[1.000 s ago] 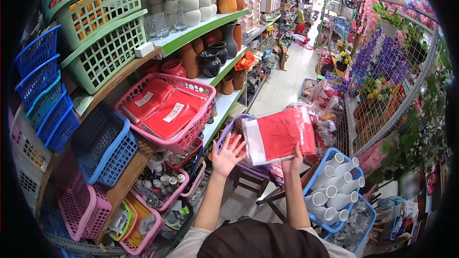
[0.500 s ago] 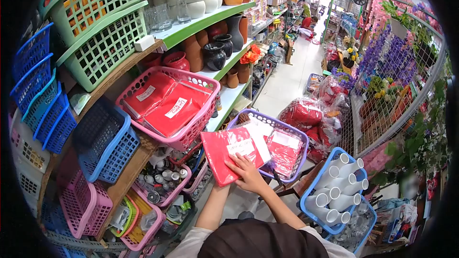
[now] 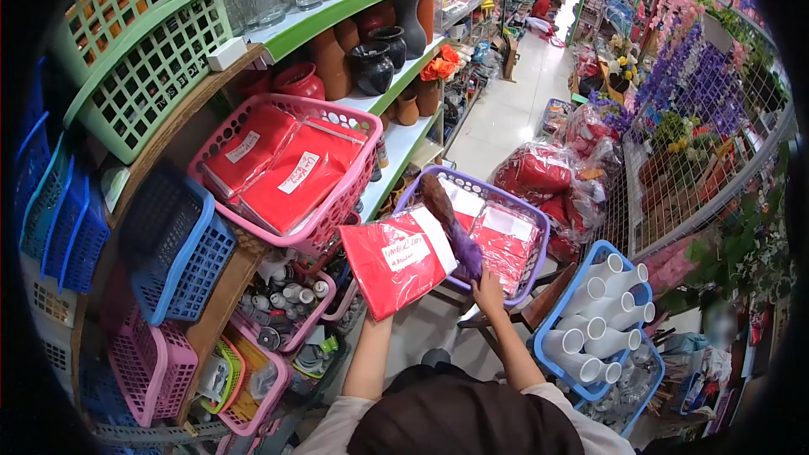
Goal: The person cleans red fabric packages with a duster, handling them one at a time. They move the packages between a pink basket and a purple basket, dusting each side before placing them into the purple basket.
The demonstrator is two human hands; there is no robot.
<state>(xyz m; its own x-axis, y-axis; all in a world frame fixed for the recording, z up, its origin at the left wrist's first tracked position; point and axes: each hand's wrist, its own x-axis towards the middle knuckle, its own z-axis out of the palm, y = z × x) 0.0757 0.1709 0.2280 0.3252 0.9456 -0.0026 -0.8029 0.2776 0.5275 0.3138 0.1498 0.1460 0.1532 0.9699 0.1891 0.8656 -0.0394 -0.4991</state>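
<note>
My left hand (image 3: 378,319) holds up a flat red packet (image 3: 371,282) in clear plastic from below; its fingers are hidden under the packet. A white label with handwriting (image 3: 408,251) faces up on it. My right hand (image 3: 487,291) is closed around the lower end of a brown and purple feather duster (image 3: 459,240). The duster's feathers slant up and left, beside the packet's right edge. Behind it stands a purple basket (image 3: 539,240) with more red packets (image 3: 504,244) in plastic.
A pink basket (image 3: 324,240) of labelled red packets sits to the left, by shelves of vases (image 3: 373,67). Blue baskets (image 3: 539,341) with white tubes stand at right. Bagged red goods (image 3: 535,167) lie on the floor by a wire rack (image 3: 674,202) of artificial flowers.
My right hand has left the packet's top and moved right, and now grips the feather duster, which has come up over the purple basket. The packet has shifted slightly left and its label shows fully.
</note>
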